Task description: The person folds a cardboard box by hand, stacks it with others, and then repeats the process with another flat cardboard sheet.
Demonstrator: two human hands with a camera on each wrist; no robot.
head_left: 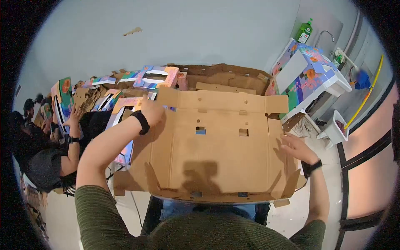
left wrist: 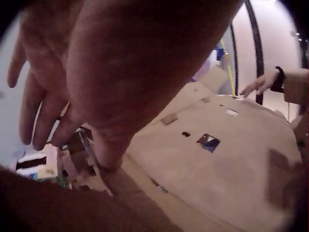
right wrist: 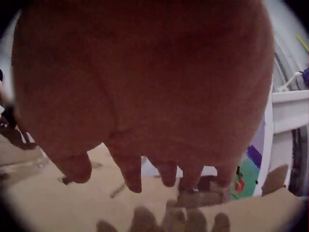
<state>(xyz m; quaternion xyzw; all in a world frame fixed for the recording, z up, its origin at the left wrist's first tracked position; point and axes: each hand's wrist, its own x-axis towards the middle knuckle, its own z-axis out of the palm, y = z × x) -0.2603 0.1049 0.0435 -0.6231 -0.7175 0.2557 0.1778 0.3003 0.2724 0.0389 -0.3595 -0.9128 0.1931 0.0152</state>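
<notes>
A large brown cardboard sheet (head_left: 221, 154), creased, with flaps and small cut holes, lies in front of the person. The left hand (head_left: 153, 112) is at its upper left flap; in the left wrist view the left hand (left wrist: 96, 82) has its fingers extended, the thumb near the flap's edge. At the right side flap is the right hand (head_left: 298, 148), fingers spread. The right wrist view shows the right hand (right wrist: 145, 96) with its fingers straight above the cardboard (right wrist: 96, 198); whether they touch it cannot be told.
Printed colourful cartons (head_left: 156, 77) and cardboard pieces stand at the back left, beside another person (head_left: 46, 162). Behind the sheet is a brown cardboard tray (head_left: 233, 75). A printed box (head_left: 306, 81), green bottle (head_left: 304, 32) and white basin (head_left: 334, 129) are on the right.
</notes>
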